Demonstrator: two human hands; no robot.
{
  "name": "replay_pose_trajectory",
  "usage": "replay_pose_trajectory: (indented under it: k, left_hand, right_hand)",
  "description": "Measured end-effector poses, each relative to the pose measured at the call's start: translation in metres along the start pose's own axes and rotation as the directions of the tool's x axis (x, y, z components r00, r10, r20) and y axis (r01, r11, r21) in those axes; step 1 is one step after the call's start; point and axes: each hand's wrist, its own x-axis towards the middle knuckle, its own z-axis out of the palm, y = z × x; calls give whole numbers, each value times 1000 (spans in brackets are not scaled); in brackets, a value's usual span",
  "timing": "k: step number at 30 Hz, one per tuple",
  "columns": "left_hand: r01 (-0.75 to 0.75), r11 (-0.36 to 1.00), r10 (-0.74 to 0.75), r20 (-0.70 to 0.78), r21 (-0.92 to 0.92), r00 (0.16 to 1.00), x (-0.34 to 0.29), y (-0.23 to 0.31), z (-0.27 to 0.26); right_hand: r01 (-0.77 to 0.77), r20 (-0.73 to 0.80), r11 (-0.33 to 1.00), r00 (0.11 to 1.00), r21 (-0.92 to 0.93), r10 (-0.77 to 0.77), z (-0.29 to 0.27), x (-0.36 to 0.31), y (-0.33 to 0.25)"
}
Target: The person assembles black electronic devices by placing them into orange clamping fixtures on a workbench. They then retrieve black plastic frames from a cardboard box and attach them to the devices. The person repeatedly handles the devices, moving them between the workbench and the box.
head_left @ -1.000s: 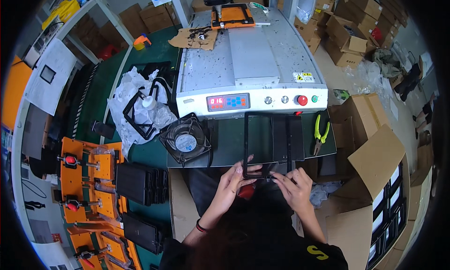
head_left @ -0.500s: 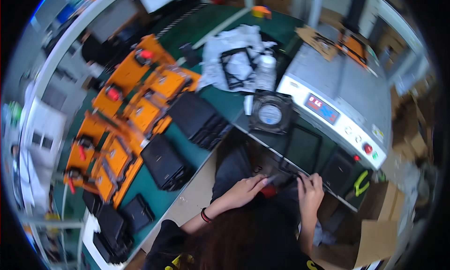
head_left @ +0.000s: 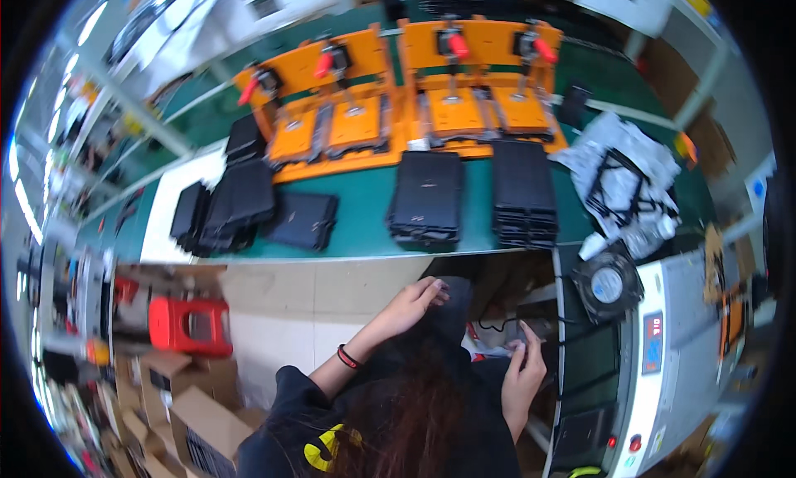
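Note:
My left hand (head_left: 417, 304) is over my lap, a dark band around its wrist. Its fingers are curled together at the tips, and whatever they may hold is too blurred to make out. On the right, my right hand (head_left: 524, 374) hovers near the edge of the side bench, index finger and thumb apart, with no held thing visible. Beyond my left hand, along the bench's front edge, stand a stack of black flat cases (head_left: 424, 198) and a taller black stack (head_left: 524, 194). Both hands are apart from these stacks.
Orange clamping fixtures (head_left: 448, 105) with red-tipped levers stand behind the stacks. More black cases (head_left: 303, 219) lie at left. A black fan (head_left: 608, 286) and a grey machine (head_left: 692, 354) with a lit display are at right. A red stool (head_left: 191, 325) stands on the floor.
My view has swung left, so the fixtures now face me and the machine lies at the right. My hands have moved farther apart, and the right hand's fingers have spread.

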Motion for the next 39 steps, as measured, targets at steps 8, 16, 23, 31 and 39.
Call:
replay_pose_trajectory:
  k: [8, 16, 23, 31, 39]
  left_hand:
    - [61, 995, -86, -387, -77, 918, -56, -51, 13]
    - [204, 850, -72, -276, 485, 958, 3, 14, -27]
    - [522, 591, -356, -381, 615, 853, -19, 24, -28]
    - [89, 972, -223, -745, -216, 629, -72, 27, -99]
    - [-477, 514, -811, -585, -713, 0, -242, -171, 107]
  right_hand:
    - [130, 464, 956, 851, 265, -244, 52, 43, -20]
    - [293, 721, 733, 588, -614, 368, 88, 86, 28]
    - [412, 886, 838, 433, -357, 164, 63, 157, 32]
    - [396, 911, 916, 349, 69, -220, 73, 204, -149]
    - [478, 980, 862, 18, 167, -200, 67, 167, -207]
